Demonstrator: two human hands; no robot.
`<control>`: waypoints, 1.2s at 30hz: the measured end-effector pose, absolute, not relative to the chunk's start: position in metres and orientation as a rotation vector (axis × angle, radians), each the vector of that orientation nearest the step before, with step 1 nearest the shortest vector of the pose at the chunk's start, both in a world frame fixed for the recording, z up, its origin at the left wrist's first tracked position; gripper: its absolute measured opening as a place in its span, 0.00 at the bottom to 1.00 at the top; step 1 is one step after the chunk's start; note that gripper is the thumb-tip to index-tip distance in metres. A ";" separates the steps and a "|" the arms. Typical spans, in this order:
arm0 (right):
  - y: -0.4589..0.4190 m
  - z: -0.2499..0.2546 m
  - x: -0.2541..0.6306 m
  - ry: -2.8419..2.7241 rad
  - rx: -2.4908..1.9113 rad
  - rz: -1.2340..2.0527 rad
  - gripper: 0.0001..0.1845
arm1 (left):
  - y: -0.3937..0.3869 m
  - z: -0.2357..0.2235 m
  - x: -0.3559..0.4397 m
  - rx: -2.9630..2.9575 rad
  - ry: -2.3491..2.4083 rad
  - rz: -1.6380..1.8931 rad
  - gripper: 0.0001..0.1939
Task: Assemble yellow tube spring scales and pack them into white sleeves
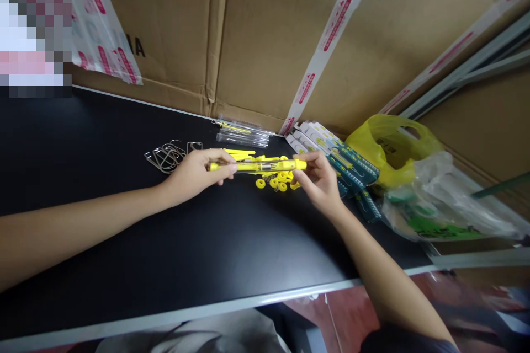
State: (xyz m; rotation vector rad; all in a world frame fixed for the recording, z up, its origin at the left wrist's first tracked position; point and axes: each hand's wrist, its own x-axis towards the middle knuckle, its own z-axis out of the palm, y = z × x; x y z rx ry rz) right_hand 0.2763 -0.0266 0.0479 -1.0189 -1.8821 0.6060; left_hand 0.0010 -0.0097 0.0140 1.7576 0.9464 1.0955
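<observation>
Over the table (232, 256), I see the tube (259, 166) held level, left hand (196, 171) and right hand (322, 183) each gripping a yellow end (300, 164). I judge it light, stiff, slick, perhaps brittle; I'd hold those ends, sparing the clear middle (268, 166).

The left forearm (103, 218), bare, comes in from the left edge and slants slightly upward to a nearly straight wrist. The left grip (199, 172) is pinched, thumb pointing right along the near side, fingers curled behind it. The right forearm (381, 265), also bare below a dark sleeve (406, 340), rises leftward from the lower right. The right grip (322, 183) pinches too, thumb below the index finger. Both grips face each other, apart, at similar height.
</observation>
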 end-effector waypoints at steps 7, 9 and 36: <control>-0.027 0.054 0.263 -1.921 -1.054 0.638 0.14 | -0.026 0.015 0.013 1.579 0.777 0.832 0.15; -0.026 0.053 0.256 -1.952 -1.057 0.627 0.14 | -0.029 0.017 0.015 1.547 0.751 0.805 0.15; 0.033 0.082 0.060 -3.138 -1.179 -0.465 0.08 | -0.015 0.004 0.023 1.803 0.764 0.912 0.09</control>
